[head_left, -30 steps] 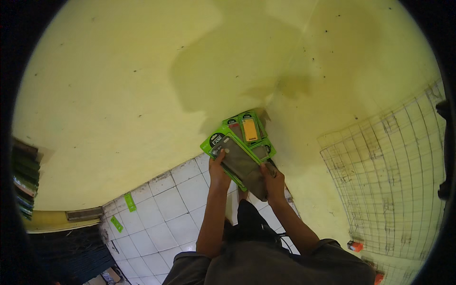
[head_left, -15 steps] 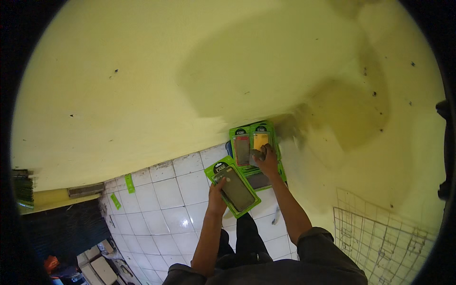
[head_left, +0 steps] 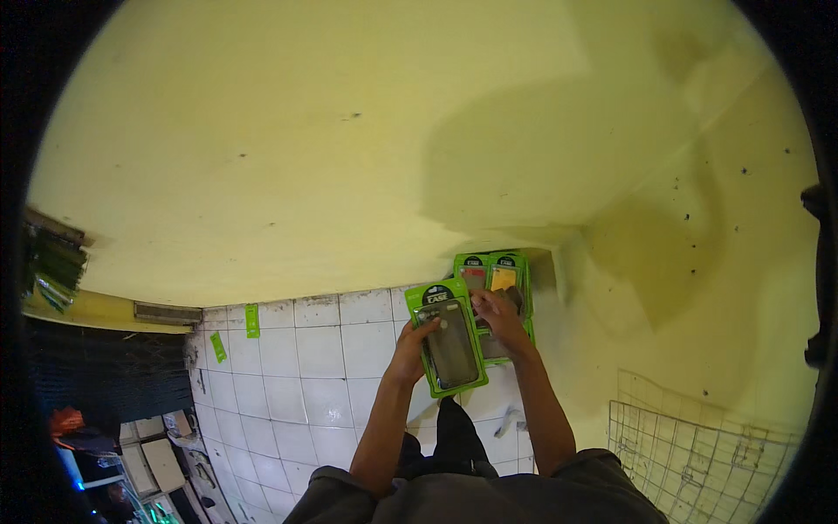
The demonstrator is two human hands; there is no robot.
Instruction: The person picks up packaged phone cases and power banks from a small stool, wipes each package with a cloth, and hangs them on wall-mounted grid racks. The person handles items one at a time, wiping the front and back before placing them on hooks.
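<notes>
My left forearm [head_left: 381, 437] and right forearm [head_left: 546, 406] stretched forward, left hand [head_left: 410, 351] gripping with its thumb [head_left: 427, 328] laid on top, right hand [head_left: 501, 318] slightly higher, fingers [head_left: 485, 302] bent and pointing leftward, both elbows partly bent.

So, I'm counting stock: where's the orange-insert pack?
Right of centre in the head view: the orange-insert pack sits just beyond the right hand, beside a red-marked pack on its left.

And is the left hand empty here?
No, the left hand holds a green-edged phone case package by its left side, thumb across the front.
</notes>
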